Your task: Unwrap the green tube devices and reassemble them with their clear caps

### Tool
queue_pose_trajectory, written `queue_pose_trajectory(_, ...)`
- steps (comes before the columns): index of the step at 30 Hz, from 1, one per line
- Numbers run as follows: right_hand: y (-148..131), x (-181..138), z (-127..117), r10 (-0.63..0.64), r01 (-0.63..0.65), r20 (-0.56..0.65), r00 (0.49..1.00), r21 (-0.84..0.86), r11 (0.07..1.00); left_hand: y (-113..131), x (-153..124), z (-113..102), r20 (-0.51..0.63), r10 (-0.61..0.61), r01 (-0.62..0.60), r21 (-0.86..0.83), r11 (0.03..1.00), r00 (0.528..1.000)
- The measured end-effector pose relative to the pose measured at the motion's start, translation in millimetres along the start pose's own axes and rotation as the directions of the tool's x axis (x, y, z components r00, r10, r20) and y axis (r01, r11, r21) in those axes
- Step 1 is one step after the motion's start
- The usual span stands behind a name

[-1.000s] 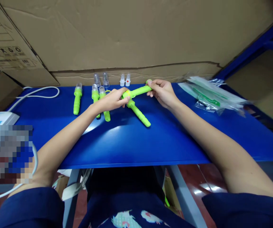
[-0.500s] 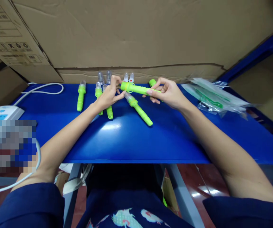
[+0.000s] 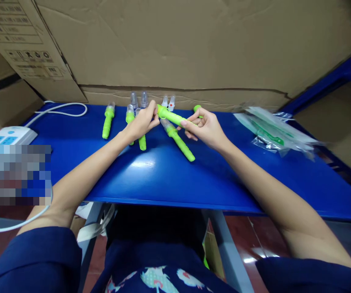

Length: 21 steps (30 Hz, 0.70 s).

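My right hand grips a bright green plastic tube and holds it just above the blue table. My left hand pinches the tube's left end with its fingertips. Below the held tube another green tube with a clear cap lies slanted on the table. Three more green tubes lie left of my hands, partly hidden by my left hand. Small clear caps and white caps stand in a row at the back.
Cardboard boxes wall off the back of the table. A pile of clear plastic bags lies at the right. A white power strip with its cable sits at the left edge. A green cap rests behind my right hand.
The held tube has turned from pointing up to the right to pointing up to the left. My left hand shifted from its underside to its left tip, and both hands moved slightly back.
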State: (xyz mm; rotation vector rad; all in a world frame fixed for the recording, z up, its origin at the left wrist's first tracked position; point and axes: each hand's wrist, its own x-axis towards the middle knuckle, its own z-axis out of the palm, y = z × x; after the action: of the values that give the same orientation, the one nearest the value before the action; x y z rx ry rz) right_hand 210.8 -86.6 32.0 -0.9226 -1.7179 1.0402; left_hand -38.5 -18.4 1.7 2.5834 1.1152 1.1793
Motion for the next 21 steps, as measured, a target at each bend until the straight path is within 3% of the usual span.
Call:
queue_pose_trajectory(4,-0.9,-3.6,4.9,-0.021,0.020,-0.034,0.999,-0.044,0.999,-3.0,-0.1,-4.7,-0.065,0.014,-0.013,0.014,1.000,0.998)
queue_pose_trajectory(9,-4.5,-7.7,9.2,0.015,-0.021,-0.061,0.998,-0.103,0.994,10.9,0.6,-6.5,-0.062,0.022,-0.018,0.064,0.998,0.998)
queue_pose_trajectory(14,-6.5,-8.9,12.2,0.050,-0.057,-0.067,0.996,-0.110,0.992,20.6,0.4,-4.1,-0.077,-0.054,0.062,0.094,0.994,0.996)
queue_pose_trajectory(21,-13.4,-10.5,17.4,0.051,-0.056,-0.058,0.997,-0.092,0.994,12.6,-1.1,-3.4,-0.180,-0.135,0.145,0.044,0.989,0.974)
